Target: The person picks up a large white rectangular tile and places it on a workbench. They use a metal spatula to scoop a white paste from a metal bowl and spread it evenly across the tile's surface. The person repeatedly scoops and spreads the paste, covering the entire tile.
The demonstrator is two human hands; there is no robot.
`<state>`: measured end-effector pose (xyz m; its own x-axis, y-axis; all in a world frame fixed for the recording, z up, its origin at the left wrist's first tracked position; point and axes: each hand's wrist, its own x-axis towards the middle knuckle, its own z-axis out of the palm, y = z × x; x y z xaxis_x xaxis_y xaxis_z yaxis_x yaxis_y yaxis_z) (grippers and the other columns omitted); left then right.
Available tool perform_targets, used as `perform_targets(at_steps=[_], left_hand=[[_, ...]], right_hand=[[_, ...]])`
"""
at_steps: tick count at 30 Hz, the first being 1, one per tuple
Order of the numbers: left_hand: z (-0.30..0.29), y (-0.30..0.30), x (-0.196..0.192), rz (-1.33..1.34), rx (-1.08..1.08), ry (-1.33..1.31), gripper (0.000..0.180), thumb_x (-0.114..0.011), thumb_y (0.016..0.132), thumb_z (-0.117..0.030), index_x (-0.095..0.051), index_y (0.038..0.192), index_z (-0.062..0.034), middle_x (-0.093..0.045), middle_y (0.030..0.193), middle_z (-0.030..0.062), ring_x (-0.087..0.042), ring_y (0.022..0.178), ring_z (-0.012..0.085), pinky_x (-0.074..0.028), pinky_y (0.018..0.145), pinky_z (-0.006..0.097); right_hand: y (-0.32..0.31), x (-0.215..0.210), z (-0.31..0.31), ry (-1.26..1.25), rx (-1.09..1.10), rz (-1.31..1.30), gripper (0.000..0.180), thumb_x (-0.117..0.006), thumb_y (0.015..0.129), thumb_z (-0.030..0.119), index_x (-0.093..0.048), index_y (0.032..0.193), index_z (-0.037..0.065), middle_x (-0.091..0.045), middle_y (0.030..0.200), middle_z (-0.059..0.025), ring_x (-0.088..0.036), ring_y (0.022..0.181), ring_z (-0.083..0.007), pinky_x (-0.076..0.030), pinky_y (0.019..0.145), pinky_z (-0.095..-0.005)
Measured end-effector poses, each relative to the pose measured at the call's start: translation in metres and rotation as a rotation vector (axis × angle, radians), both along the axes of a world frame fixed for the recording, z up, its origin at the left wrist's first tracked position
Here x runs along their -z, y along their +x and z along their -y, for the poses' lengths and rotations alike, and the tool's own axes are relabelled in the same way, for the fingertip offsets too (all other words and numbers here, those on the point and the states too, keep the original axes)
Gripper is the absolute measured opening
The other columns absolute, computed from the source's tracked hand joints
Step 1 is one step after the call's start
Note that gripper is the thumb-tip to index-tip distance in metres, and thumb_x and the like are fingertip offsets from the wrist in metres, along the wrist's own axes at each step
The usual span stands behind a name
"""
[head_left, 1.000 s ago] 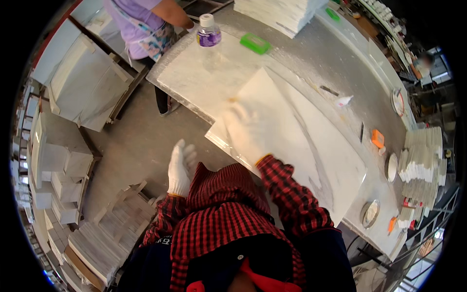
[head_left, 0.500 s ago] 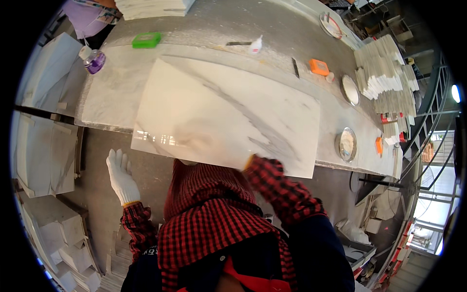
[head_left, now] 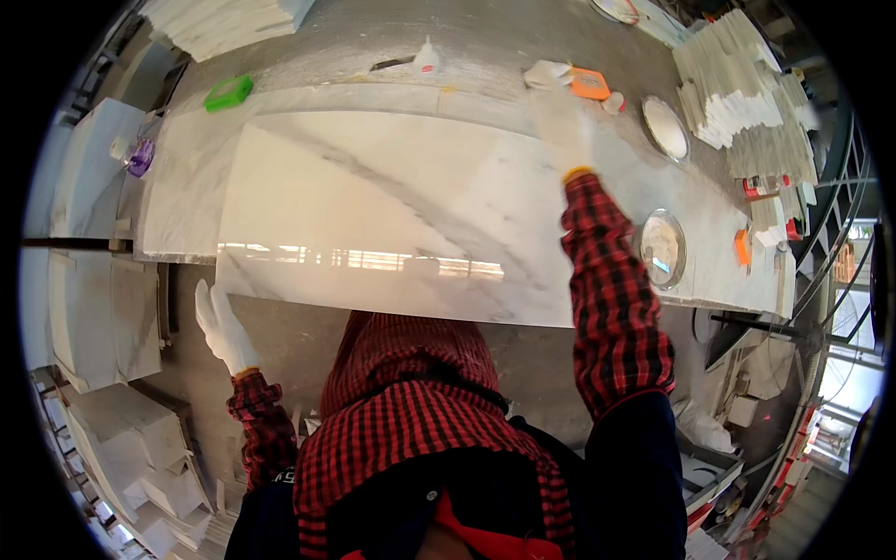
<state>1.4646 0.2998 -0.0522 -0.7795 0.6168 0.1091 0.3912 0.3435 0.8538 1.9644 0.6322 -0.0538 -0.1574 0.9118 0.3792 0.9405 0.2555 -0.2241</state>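
Both hands open | right hand (head_left: pixel 558 117) now reaching across marble slab (head_left: pixel 392 215) | left hand (head_left: pixel 222 325) hanging beside it

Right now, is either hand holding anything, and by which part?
Nothing is gripped. The right hand reaches flat across the marble slab; the left hand hangs free below its edge.

Slab (head_left: pixel 392 215): lies on the bench (head_left: pixel 373 37).
Right hand (head_left: pixel 560 121): over the slab's far right.
Left hand (head_left: pixel 222 327): below the slab's near edge.

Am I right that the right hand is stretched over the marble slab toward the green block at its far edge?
Not quite: the right hand reaches over the marble slab toward the orange block, not a green one. The head view shows it.
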Motion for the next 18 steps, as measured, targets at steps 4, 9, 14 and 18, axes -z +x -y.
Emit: perform_targets(at_steps=[4, 9, 14, 18], left_hand=[[-0.030, 0.016, 0.000, -0.857, 0.288, -0.207, 0.054, -0.067, 0.097, -0.032, -0.056, 0.147, -0.0130, -0.049, 0.155, 0.0174, -0.043, 0.144, 0.0406, -0.042, 0.114, 0.050], [-0.047, 0.049, 0.004, -0.906, 0.455, -0.183, 0.051, -0.064, 0.098, -0.029, -0.057, 0.145, -0.0097, -0.051, 0.153, 0.0173, -0.042, 0.144, 0.0430, -0.035, 0.120, 0.054], [-0.056, 0.046, 0.016, -0.922, 0.517, -0.160, 0.051, -0.058, 0.103, -0.033, -0.057, 0.146, -0.0074, -0.052, 0.154, 0.0158, -0.041, 0.145, 0.0425, -0.033, 0.121, 0.052], [-0.049, 0.048, 0.015, -0.896, 0.493, -0.193, 0.050, -0.058, 0.103, -0.033, -0.058, 0.145, -0.0070, -0.053, 0.152, 0.0158, -0.043, 0.143, 0.0412, -0.032, 0.121, 0.052]], right_hand=[[-0.110, 0.006, 0.107, -0.117, -0.218, -0.103, 0.060, -0.055, 0.099, 0.045, -0.054, 0.142, 0.003, -0.055, 0.141, -0.0207, -0.050, 0.130, -0.0419, -0.039, 0.109, -0.0552], [-0.124, 0.006, 0.116, -0.076, -0.283, 0.020, 0.068, -0.051, 0.099, 0.050, -0.046, 0.152, 0.007, -0.041, 0.160, -0.0191, -0.036, 0.147, -0.0413, -0.027, 0.120, -0.0565], [-0.007, 0.068, 0.078, 0.101, 0.048, 0.158, 0.069, -0.055, 0.096, 0.046, -0.044, 0.154, 0.010, -0.050, 0.152, -0.0164, -0.042, 0.143, -0.0353, -0.028, 0.120, -0.0534], [0.018, 0.024, 0.100, 0.061, -0.003, 0.090, 0.060, -0.060, 0.094, 0.040, -0.051, 0.144, 0.008, -0.051, 0.147, -0.0177, -0.044, 0.140, -0.0383, -0.032, 0.116, -0.0529]])
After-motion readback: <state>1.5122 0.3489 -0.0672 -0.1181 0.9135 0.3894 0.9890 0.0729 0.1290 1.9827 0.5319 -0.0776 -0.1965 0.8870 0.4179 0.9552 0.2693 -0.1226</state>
